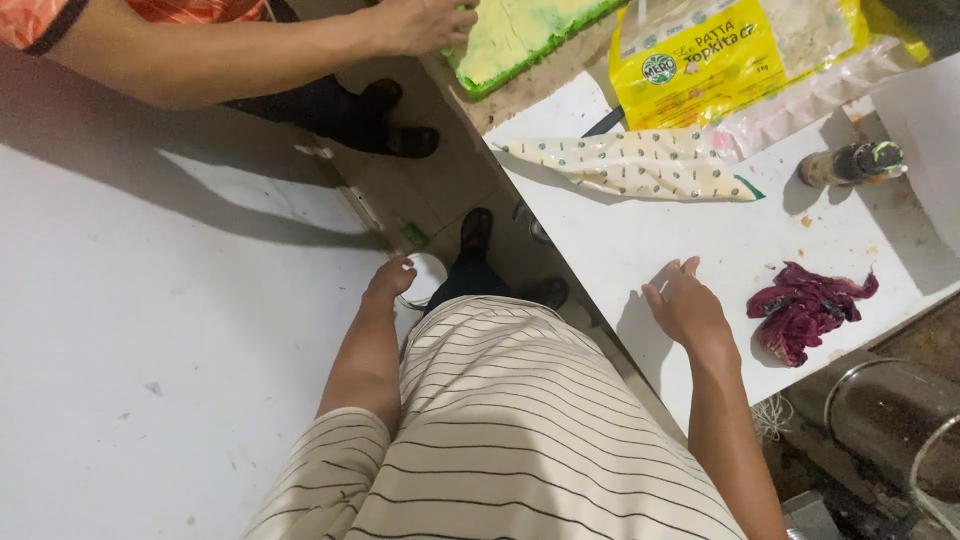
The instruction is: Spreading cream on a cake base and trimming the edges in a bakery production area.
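- Two bare hands of the person in the striped shirt are low in the scene, both empty.
- The right hand point(686, 305) lies flat with fingers apart on the white board point(690, 235), near its front edge.
- Just right of it rests a dark purple pile of cut leaves point(808, 307), not touching.
- The left hand point(390, 278) is loosely curled at the edge of the big white table point(150, 350), holding nothing.
- Farther away lie a dotted folded cloth point(630, 163), a yellow plastic food bag point(735, 55) and a small dark bottle point(850, 163) on its side.
- Another person's hand point(420, 22) touches a green-edged cutting board point(525, 35) at the far side.
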